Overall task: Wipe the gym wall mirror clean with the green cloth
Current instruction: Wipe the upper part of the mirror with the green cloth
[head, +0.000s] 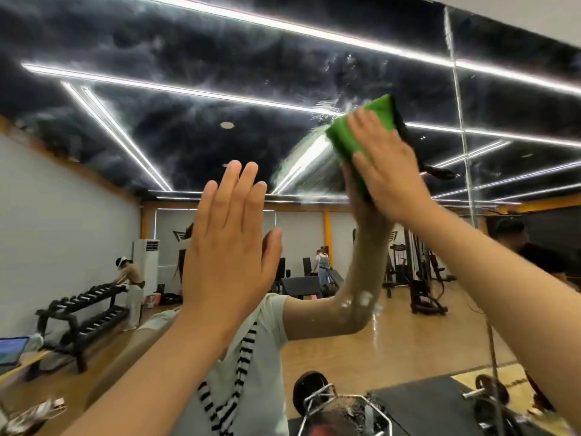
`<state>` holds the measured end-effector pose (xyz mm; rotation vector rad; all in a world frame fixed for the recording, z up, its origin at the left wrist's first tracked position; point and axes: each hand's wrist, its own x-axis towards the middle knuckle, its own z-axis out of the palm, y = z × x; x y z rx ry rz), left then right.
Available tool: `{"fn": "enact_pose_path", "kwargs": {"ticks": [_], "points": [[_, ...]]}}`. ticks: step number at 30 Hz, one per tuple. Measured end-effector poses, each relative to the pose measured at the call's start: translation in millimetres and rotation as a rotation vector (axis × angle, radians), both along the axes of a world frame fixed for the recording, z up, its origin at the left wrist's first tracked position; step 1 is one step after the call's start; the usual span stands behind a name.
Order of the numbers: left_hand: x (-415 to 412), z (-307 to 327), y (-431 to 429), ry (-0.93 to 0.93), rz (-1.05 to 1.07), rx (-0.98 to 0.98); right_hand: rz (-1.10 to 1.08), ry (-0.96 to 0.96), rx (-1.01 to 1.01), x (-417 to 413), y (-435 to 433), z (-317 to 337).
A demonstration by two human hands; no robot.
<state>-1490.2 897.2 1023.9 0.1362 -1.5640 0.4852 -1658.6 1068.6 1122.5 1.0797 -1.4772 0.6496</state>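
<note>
Fingers (366, 124) straight, flat over green cloth (343, 138); right hand (390, 173) presses it onto mirror (188, 121)

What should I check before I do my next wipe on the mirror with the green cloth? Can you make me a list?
1. Cloth flat against the mirror: ok.
2. Right hand pressing the cloth with straight fingers: ok.
3. Left hand open and apart from the cloth, lower and to its left: ok.
4. Left hand off the mirror, so it leaves no prints: cannot tell.
5. Mirror beside the cloth dry: not ok, wet streaks show to the cloth's left.
6. Lower mirror wiped: not ok, drops sit below the cloth.
</note>
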Motion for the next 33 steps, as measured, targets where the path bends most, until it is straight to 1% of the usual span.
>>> {"fn": "enact_pose_path", "kwargs": {"ticks": [1,2,3,4,6,8,9,11,13,14,15,17,19,20,21,22,23,25,26,27,28,30,31,32,33], "points": [[0,0,0,0.000,0.001,0.002,0.012,-0.083,-0.064,2,-1,9],[0,0,0,0.002,0.003,0.003,0.016,-0.127,-0.096,12,-8,12],[0,0,0,0.004,0.004,0.004,0.004,-0.117,-0.087,25,-19,8],[0,-1,0,0.008,0.004,0.006,-0.008,-0.052,-0.041,37,-31,-1],[0,0,0,0.011,0.006,0.007,-0.005,0.143,0.113,42,-40,-21],[0,0,0,0.008,0.007,0.004,0.002,0.230,0.208,26,-25,-18],[0,0,-1,0.007,0.008,0.001,-0.006,0.207,0.186,15,-15,-7],[0,0,-1,0.006,0.020,0.002,-0.027,0.051,0.031,-2,3,20],[0,0,-1,0.006,0.035,0.007,-0.029,-0.096,-0.122,1,3,39],[0,0,-1,0.005,0.039,0.007,-0.042,-0.121,-0.148,11,-7,41],[0,0,0,0.004,0.040,0.008,-0.056,-0.108,-0.130,24,-19,39],[0,0,0,0.009,0.035,0.009,-0.035,0.034,0.000,46,-40,28],[0,0,0,0.010,0.029,0.008,-0.004,0.188,0.158,43,-41,19],[0,0,0,0.008,0.023,0.008,-0.003,0.229,0.181,33,-32,25],[0,0,-1,0.006,0.018,0.008,-0.004,0.214,0.147,21,-21,36],[1,1,-1,0.004,0.015,0.010,-0.012,0.144,0.071,9,-9,48],[1,0,0,0.002,0.014,0.013,-0.023,0.035,-0.023,2,2,58],[1,1,1,0.000,0.023,0.021,-0.062,-0.153,-0.161,4,2,69],[1,1,2,-0.002,0.031,0.023,-0.077,-0.176,-0.173,17,-10,65],[0,1,2,-0.003,0.037,0.022,-0.077,-0.139,-0.143,31,-25,57],[0,1,2,-0.002,0.037,0.021,-0.055,-0.049,-0.081,43,-39,46],[0,1,2,0.004,0.025,0.024,-0.030,0.148,0.099,51,-51,30],[1,1,2,0.004,0.018,0.025,-0.028,0.204,0.168,47,-45,32],[1,1,1,0.004,0.016,0.024,-0.013,0.224,0.183,38,-35,42],[1,1,1,0.005,0.018,0.022,-0.007,0.199,0.143,27,-24,55]]}}
